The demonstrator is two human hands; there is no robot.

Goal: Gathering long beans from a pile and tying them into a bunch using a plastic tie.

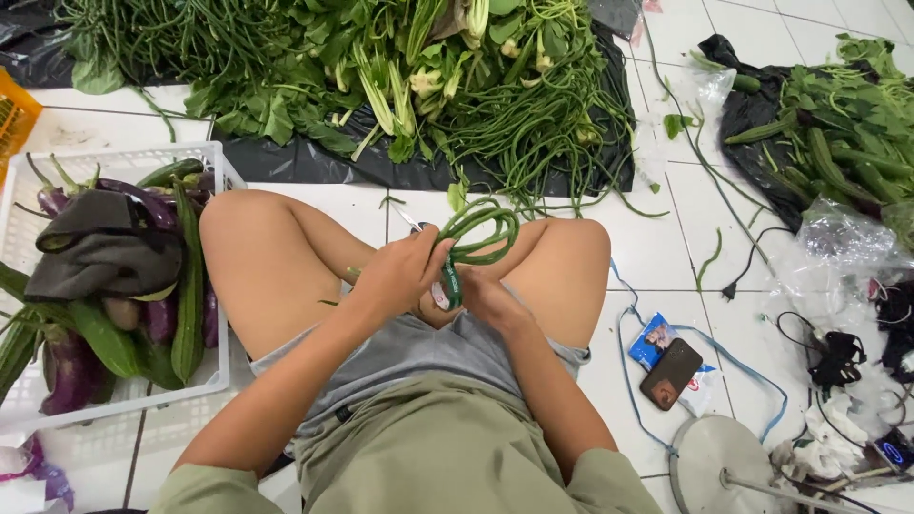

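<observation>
I sit on a white tiled floor with my knees apart. My left hand (400, 276) and my right hand (490, 300) meet between my knees, both gripping a looped bundle of long green beans (481, 233). A small roll of tape (447, 286) sits between the hands at the bundle's base; which hand holds it I cannot tell. The bean loop curls up and away from my fingers.
A white plastic basket (124, 157) at my left holds purple eggplants, green gourds and a dark cloth. Leafy greens and long beans (400, 76) lie on black plastic ahead. More greens (838, 124) lie at the right. A phone (671, 373), cables and a round metal base (719, 466) sit beside my right leg.
</observation>
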